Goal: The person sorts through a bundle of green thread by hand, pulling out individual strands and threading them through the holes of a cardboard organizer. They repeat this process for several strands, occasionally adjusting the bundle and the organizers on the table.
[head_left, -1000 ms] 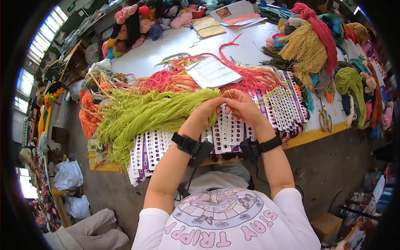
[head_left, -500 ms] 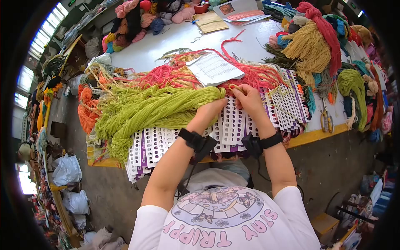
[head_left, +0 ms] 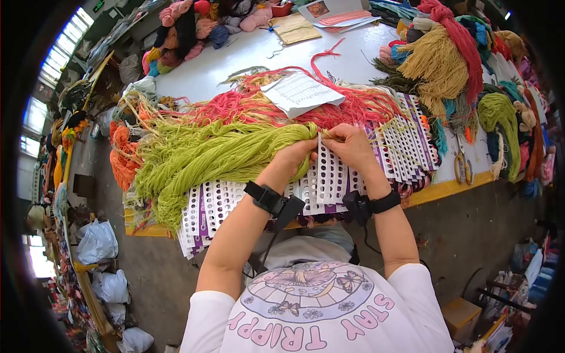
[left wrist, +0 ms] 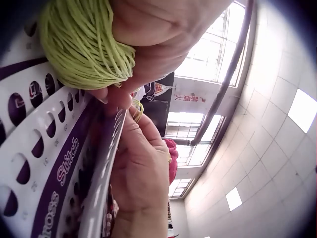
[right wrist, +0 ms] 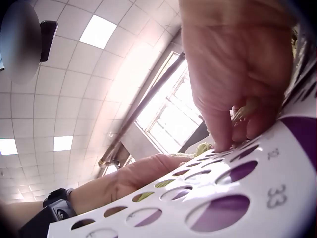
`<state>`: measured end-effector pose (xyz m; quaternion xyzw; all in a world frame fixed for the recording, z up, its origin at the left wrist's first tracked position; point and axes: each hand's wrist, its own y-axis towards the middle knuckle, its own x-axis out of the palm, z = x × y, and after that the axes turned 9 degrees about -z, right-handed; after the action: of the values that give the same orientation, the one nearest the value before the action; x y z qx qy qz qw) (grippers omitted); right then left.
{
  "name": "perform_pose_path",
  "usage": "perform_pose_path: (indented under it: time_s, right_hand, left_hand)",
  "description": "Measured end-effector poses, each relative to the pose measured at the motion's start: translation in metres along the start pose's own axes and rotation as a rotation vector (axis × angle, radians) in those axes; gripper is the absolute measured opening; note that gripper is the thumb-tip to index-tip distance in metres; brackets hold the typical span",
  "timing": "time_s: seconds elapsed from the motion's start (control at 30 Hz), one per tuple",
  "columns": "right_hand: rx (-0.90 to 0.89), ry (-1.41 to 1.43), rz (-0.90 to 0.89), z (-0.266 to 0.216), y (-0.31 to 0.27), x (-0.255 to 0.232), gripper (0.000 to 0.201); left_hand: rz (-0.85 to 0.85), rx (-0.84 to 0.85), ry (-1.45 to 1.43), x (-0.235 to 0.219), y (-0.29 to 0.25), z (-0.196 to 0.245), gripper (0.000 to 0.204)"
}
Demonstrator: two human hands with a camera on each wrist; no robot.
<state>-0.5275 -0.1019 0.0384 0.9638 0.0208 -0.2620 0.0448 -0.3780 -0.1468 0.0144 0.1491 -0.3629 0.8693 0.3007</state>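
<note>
A thick lime-green yarn bundle lies across punched white and purple cards. My left hand grips the bundle's right end, its thumb and a fingertip against a card edge in the left wrist view. Just to the right, my right hand pinches thin strands at the top of a white card. The right wrist view shows that hand bent over the holes of a card, with pale green strands between the fingers. Its exact hold on the card is partly hidden.
A paper sheet rests on red yarn behind the hands. Scissors lie by the table's right edge, near piled yarn. Orange yarn is at the left; a notebook lies at the back.
My right hand moved right, away from my left hand, then slightly back toward it, coming down at the card top. My left hand has kept its hold on the green bundle.
</note>
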Motion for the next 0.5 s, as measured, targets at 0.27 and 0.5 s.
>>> perform_pose_path:
  time_s: [0.27, 0.5]
  right_hand:
    - [-0.052, -0.116, 0.064, 0.006, -0.004, 0.007, 0.014]
    - [-0.078, -0.240, 0.082, 0.001, -0.003, 0.012, 0.016]
  left_hand:
    - [0.145, 0.279, 0.048, -0.008, -0.012, -0.005, 0.009]
    - [-0.150, 0.210, -0.325, -0.023, -0.032, 0.016, 0.009]
